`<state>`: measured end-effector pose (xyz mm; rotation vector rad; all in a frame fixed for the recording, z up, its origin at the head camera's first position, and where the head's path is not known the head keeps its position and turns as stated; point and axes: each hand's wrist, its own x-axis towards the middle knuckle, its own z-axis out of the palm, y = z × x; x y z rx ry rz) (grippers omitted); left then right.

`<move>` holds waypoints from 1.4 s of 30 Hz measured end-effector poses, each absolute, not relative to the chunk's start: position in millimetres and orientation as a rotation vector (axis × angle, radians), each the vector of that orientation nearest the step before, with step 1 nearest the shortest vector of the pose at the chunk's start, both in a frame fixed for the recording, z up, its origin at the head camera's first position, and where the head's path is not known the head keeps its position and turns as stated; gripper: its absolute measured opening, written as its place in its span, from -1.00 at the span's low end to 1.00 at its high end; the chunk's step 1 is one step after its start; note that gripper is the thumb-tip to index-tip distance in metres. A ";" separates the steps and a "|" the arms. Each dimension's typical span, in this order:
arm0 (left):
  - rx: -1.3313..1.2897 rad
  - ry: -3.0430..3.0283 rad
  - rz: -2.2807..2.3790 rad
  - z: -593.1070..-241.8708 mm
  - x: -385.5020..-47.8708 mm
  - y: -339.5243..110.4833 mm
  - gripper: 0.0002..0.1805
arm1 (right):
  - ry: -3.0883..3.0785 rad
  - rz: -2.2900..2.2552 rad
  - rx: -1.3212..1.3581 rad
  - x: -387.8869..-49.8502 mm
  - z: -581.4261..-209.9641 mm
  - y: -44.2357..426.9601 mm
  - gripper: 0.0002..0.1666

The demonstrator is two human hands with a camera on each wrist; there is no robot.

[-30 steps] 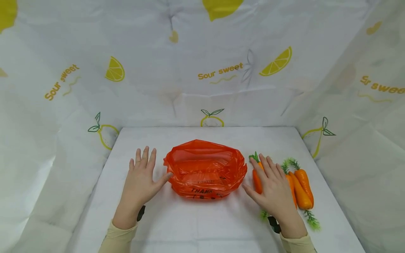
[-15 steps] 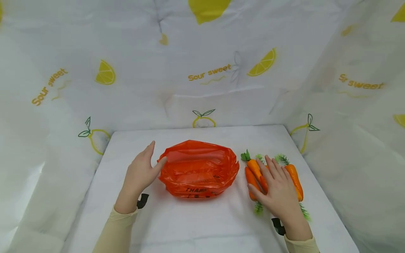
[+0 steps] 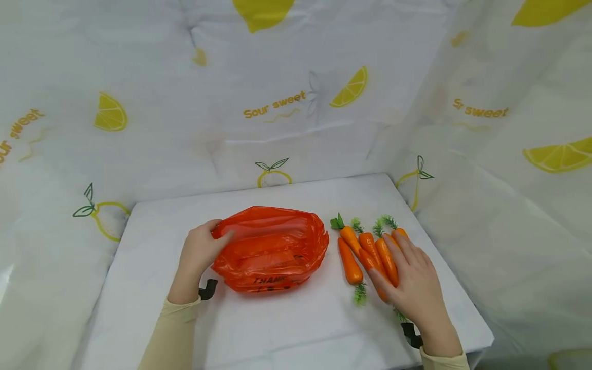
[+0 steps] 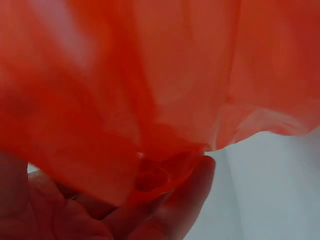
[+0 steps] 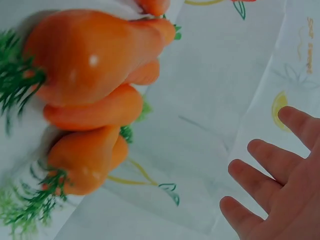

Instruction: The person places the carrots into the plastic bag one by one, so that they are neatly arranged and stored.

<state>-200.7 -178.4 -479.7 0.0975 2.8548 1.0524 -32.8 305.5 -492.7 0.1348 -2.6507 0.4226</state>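
A red plastic bag with black lettering stands wide-mouthed on the white table. At its left rim, my left hand holds the plastic, thumb over the inner side and fingers outside. The left wrist view shows the red plastic filling the upper part, with fingers curled at its edge, partly seen through it. My right hand hovers over several orange carrots with green tops, fingers extended. The right wrist view shows spread fingers apart from the carrots; nothing is held.
The white tabletop lies in front of the bag. White curtains printed with lemons rise behind and on both sides. The carrots lie close together to the bag's right, tops pointing various ways.
The left hand has turned and moved to the bag's left rim. The right hand has shifted right, uncovering more carrots. The head view has turned to the right.
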 end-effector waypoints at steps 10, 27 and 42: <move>0.077 2.901 1.072 -481.9 -209.1 -179.4 -0.52 | -2.647 0.506 -0.019 -24.5 -503.0 341.2 -0.09; 0.018 2.913 1.117 -475.3 -210.6 -175.5 -0.55 | -2.816 0.758 -0.244 -55.0 -540.0 393.5 -0.13; -0.045 2.921 1.119 -481.3 -216.7 -179.9 -0.56 | -3.142 0.586 -0.272 -82.1 -551.9 395.5 -0.15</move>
